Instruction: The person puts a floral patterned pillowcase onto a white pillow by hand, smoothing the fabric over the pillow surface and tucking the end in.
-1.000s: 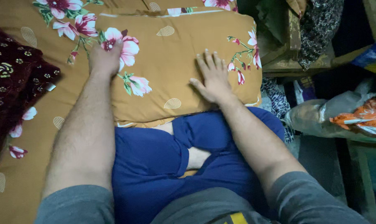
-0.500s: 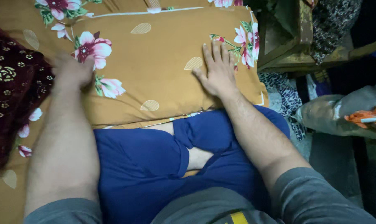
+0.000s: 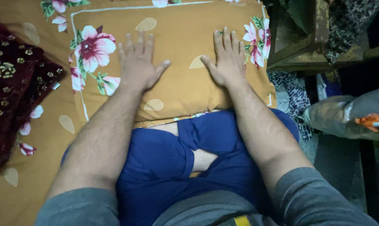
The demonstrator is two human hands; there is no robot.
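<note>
The left hand [image 3: 137, 67] and right hand [image 3: 228, 62] lie flat, fingers spread wide, holding nothing, pressed on the mustard floral pillow [image 3: 181, 79] just ahead of the crossed legs. The pillow's far edge is cut off; a wooden stand [image 3: 298, 42] crowds its right edge, a maroon cloth [image 3: 14, 92] lies left.

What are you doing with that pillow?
A person sits cross-legged in blue trousers on a bed. Both hands lie flat, palms down and fingers spread, on a mustard pillow with pink flowers: the left hand near its middle, the right hand toward its right side. A dark red blanket lies to the left.
</note>
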